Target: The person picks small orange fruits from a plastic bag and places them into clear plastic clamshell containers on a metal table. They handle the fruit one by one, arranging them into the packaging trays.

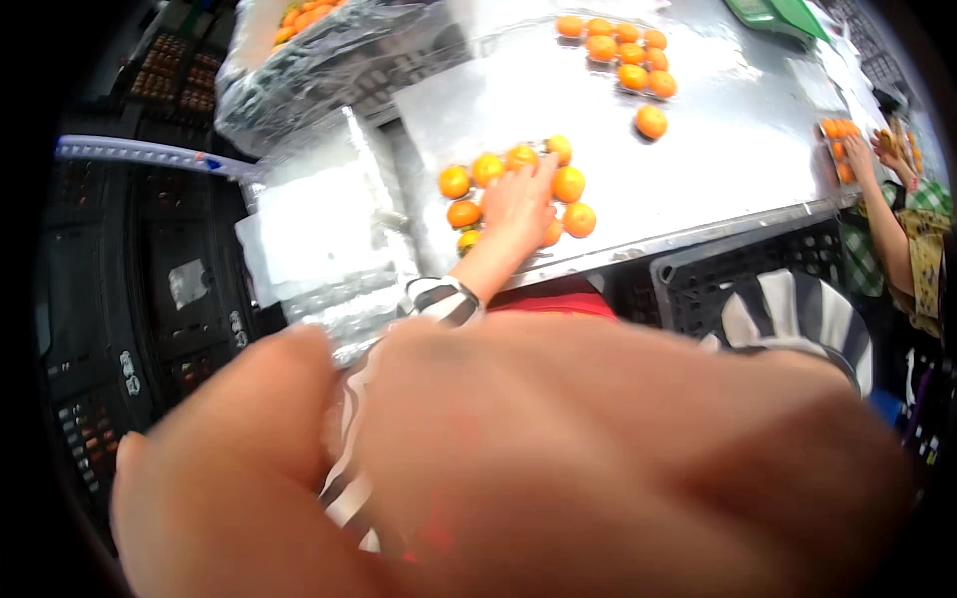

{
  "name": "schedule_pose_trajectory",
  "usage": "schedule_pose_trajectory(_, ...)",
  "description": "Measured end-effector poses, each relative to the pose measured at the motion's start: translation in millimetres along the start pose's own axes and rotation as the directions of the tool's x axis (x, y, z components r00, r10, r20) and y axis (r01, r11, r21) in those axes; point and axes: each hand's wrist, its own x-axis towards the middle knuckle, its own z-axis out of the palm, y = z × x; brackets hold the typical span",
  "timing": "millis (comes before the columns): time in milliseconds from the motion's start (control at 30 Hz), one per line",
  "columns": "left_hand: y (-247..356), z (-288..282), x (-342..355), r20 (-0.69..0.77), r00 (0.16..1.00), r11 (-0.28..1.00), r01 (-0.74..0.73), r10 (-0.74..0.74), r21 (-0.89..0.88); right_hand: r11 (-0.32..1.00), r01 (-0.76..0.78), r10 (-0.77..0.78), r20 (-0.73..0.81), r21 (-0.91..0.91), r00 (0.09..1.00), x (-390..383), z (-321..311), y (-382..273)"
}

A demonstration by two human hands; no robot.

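My left hand [520, 204], in a striped sleeve, lies palm down over a group of mandarins [454, 181] near the table's front edge. Its fingers are spread, and the tips touch fruit at the back of the group. Part of the group is hidden under the hand. Large and blurred, my right hand [598, 429] is raised close to the camera and fills the lower part of the picture. Its fingers are too smeared to make out, and so is anything in them.
More mandarins [630, 55] stand at the back of the metal table [738, 120], with a single mandarin [651, 122] nearer. Stacked clear plastic trays [329, 229] are left, below a film-lined crate [349, 85] of fruit. A co-worker's hands [865, 154] handle fruit at far right.
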Motion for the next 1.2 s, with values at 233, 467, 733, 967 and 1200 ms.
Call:
schedule_pose_trajectory(233,-5.6,-4.7,-21.1,-0.062,0.996,0.996,0.067,-0.070,-0.056,0.884,-0.435,0.465,-0.397,0.170,0.791,-27.6,18.4,86.6)
schedule_pose_trajectory(467,-27.1,-12.0,-5.4,0.085,0.956,0.677,0.261,-0.282,-0.688,0.632,-0.516,0.768,-0.554,0.578,0.320,-118.2,85.2,203.0)
schedule_pose_trajectory(733,-26.6,-65.5,-21.4,0.377,0.922,-0.206,0.353,-0.086,-0.912,0.690,-0.308,0.722,-0.590,0.655,0.361,-107.7,110.7,201.7)
schedule_pose_trajectory(967,-13.5,-73.1,-26.0,0.342,0.939,-0.260,0.323,-0.030,-0.910,0.721,-0.359,0.691,-0.577,0.592,0.436,-99.3,97.5,184.3)
schedule_pose_trajectory(1200,-12.1,-70.6,-30.8,0.412,0.911,-0.323,0.396,0.023,-0.859,0.694,-0.129,0.652,-0.542,0.708,0.531,-107.3,103.1,186.4)
